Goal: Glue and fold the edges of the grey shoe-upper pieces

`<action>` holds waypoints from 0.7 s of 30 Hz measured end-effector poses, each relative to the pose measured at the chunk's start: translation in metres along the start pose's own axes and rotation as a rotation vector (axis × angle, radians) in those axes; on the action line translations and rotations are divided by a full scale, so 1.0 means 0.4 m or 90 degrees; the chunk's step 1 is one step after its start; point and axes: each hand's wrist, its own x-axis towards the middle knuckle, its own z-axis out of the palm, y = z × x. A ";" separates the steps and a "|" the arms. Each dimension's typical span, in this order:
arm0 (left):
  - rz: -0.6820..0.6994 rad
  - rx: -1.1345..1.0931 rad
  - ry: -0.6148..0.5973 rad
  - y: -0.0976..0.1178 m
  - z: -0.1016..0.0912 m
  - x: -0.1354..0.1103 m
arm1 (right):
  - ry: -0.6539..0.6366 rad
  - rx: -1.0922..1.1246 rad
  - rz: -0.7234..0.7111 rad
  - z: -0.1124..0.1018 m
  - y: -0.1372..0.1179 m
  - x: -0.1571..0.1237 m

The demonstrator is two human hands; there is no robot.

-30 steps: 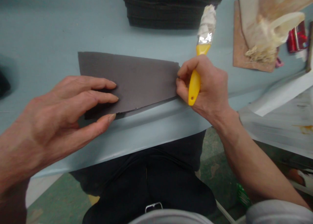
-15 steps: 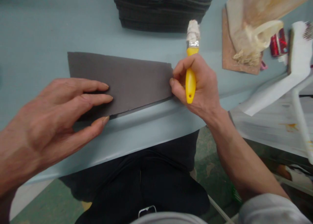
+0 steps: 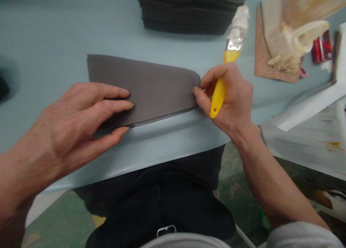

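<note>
A dark grey sheet [image 3: 151, 85] lies flat on the pale blue table [image 3: 54, 42], with a second sheet's edge showing under its near side. My left hand [image 3: 81, 122] rests on its left part, fingers stretched out flat and pressing it down. My right hand [image 3: 229, 96] is closed round a yellow-handled brush [image 3: 220, 93] whose glue-caked bristles point away from me. Its thumb and forefinger pinch the sheet's right edge.
A stack of dark sheets [image 3: 189, 10] stands at the table's far side. To the right sit a glue-crusted container [image 3: 294, 28] on a brown board [image 3: 262, 66], a red object [image 3: 320, 46], and a white paper-covered surface [image 3: 305, 132]. My dark trousers show below the table edge.
The brush tilts more to the right than half a second ago. Both hands stay on the grey sheet; the view has shifted slightly.
</note>
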 end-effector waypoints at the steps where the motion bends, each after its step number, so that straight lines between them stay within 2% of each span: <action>1: 0.002 0.000 -0.001 0.000 -0.001 0.000 | 0.016 -0.010 -0.009 -0.003 -0.011 0.000; 4: 0.013 0.003 -0.002 0.004 -0.002 0.004 | 0.028 -0.027 -0.064 -0.006 -0.045 -0.003; 9: 0.023 0.029 0.009 0.012 -0.003 0.012 | -0.049 0.028 -0.153 0.021 -0.069 -0.017; 13: 0.017 0.031 0.009 0.015 -0.008 0.013 | -0.077 0.029 -0.160 0.037 -0.059 -0.026; 21: 0.019 -0.023 0.014 0.019 -0.021 0.013 | -0.110 0.029 -0.158 0.028 -0.051 -0.026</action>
